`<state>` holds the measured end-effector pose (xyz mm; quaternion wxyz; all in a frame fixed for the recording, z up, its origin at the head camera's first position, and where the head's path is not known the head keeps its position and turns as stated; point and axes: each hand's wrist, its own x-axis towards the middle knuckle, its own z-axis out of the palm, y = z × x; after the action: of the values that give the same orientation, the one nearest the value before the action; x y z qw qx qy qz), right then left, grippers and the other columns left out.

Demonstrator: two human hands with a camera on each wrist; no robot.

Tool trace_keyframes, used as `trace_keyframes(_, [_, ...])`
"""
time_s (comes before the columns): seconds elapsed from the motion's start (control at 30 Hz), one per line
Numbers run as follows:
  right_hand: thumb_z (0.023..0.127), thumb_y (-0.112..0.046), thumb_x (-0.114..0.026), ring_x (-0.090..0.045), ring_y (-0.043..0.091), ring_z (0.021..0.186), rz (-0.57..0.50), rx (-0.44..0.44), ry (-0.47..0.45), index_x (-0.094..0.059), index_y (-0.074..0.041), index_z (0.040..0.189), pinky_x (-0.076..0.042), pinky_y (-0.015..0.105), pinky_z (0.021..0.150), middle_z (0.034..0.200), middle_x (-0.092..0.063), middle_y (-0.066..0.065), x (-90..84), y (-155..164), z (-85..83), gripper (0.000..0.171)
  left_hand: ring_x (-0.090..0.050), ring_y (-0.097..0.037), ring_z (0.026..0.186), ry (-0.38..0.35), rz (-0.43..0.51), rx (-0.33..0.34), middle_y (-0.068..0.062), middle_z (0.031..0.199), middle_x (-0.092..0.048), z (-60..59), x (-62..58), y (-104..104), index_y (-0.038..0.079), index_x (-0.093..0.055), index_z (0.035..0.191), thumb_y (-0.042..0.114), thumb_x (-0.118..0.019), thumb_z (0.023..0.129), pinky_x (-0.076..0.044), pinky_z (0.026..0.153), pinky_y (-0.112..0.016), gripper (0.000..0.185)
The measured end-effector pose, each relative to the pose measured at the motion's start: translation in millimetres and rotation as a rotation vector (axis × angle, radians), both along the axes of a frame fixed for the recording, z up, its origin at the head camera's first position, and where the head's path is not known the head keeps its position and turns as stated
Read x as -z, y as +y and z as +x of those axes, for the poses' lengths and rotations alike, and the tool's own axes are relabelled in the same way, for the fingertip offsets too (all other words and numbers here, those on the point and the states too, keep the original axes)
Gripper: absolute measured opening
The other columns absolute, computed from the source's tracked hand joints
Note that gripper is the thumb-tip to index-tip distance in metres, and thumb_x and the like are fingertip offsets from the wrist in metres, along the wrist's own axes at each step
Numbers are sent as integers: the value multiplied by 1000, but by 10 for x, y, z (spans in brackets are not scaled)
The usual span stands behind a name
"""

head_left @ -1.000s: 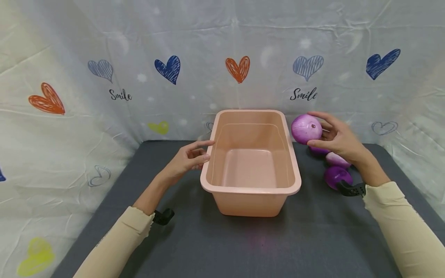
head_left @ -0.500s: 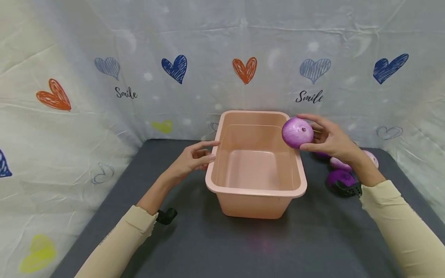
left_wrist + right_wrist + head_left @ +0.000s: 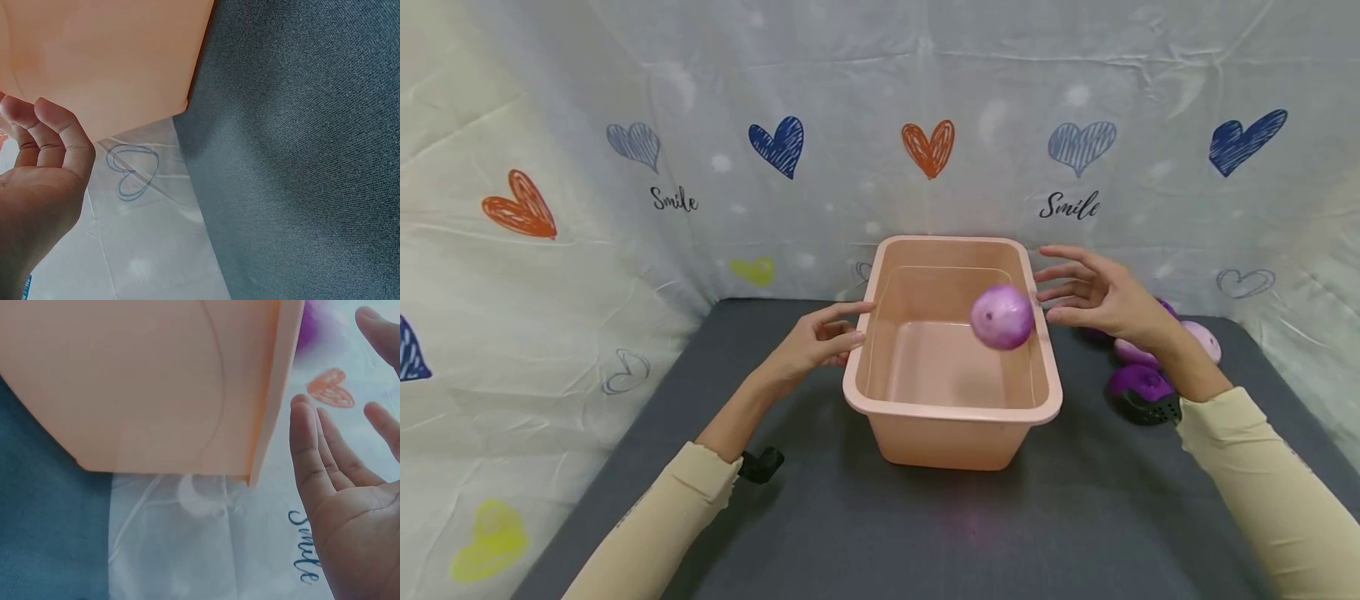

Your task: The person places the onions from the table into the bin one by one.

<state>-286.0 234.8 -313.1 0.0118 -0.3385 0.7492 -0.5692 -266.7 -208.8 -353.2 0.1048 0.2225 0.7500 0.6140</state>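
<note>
On my right side, the person's right hand (image 3: 1108,300) is held out with its fingers spread and slightly bent, thumb apart, and I see nothing in their hold. They are just beside the right rim of a peach-coloured, rectangular plastic tub (image 3: 951,437), and in the right wrist view I make out a gap between fingertips and rim. A round, light-purple onion (image 3: 1002,317), a little blurred, is apart from the fingers; from the head I see it within the outline of the tub's opening, near the right wall, and the right wrist view puts its purple blur above rim level.

The left hand (image 3: 808,343) has relaxed fingers, the index nearly straight, with index and thumb resting on the left rim.

I see the tub standing on a table (image 3: 865,542) with a dark grey cloth surface. To its right, partly hidden by the right arm, are a glossy deep-purple round vegetable (image 3: 1138,381) and a pale pink-purple one (image 3: 1204,340). Behind hangs a white fabric backdrop (image 3: 842,75) printed with hearts.
</note>
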Motion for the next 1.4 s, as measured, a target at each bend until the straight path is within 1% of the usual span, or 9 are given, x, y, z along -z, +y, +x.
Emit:
trace_keyframes(0.1, [91,10,-70,-63,33,116,5,24,12,-48,-10,151,-52,33,91,135,-56,23,-8,64,27,67,-54,-30,78,3,-1,-3,-18,113,-64,-4,6,2,17,-52,151,17,-66,101,-54,74,-37,52])
trace_keyframes(0.3, [93,7,-69,-66,24,111,56,116,45,-57,-2,139,-53,29,88,128,-64,12,41,288,102,48,-55,-27,78,14,-19,-10,-18,109,-63,2,6,3,18,-52,151,20,-67,101,-54,76,-39,52])
trace_keyframes(0.4, [93,5,-71,-67,21,109,93,170,45,-60,-1,136,-53,27,87,124,-66,7,105,427,156,44,-54,-30,78,14,-19,-12,-20,105,-63,9,6,3,18,-52,151,20,-67,101,-54,76,-40,52])
trace_keyframes(0.57, [94,2,-71,-66,13,107,183,259,44,-61,0,133,-52,22,85,121,-67,4,249,721,250,40,-57,-26,78,10,-23,-11,-19,109,-64,-2,18,10,16,-52,151,20,-67,101,-54,76,-37,53])
trace_keyframes(0.73, [97,-4,-71,-66,10,107,249,335,20,-61,-3,135,-51,20,83,124,-66,3,376,1027,339,39,-57,-29,79,-3,-10,-8,-19,108,-64,0,16,17,17,-52,151,20,-68,101,-54,75,-38,52])
trace_keyframes(0.87, [98,-2,-68,-65,7,106,261,375,10,-59,-3,137,-53,21,79,126,-64,-5,463,1246,408,40,-56,-28,79,-18,1,-18,-19,105,-64,8,5,19,18,-53,150,20,-68,101,-54,74,-38,52])
trace_keyframes(1.0, [97,1,-68,-64,3,104,265,415,10,-57,2,137,-53,20,77,123,-65,-9,560,1424,465,42,-58,-27,79,-19,-4,-19,-18,106,-64,7,-1,25,17,-53,151,20,-68,101,-55,75,-38,53])
trace_keyframes(1.27, [98,-10,-70,-56,-12,100,397,470,16,-47,9,142,-49,13,74,130,-56,19,746,1686,589,53,-62,-28,85,-18,-5,-10,-19,118,-64,10,5,17,18,-51,152,21,-67,101,-55,80,-41,54])
trace_keyframes(1.4, [98,-7,-70,-56,-10,103,380,455,-2,-44,9,144,-49,13,76,132,-53,4,865,1745,650,55,-62,-25,84,-15,-5,-12,-18,118,-65,9,14,14,18,-51,152,21,-67,101,-55,80,-42,53])
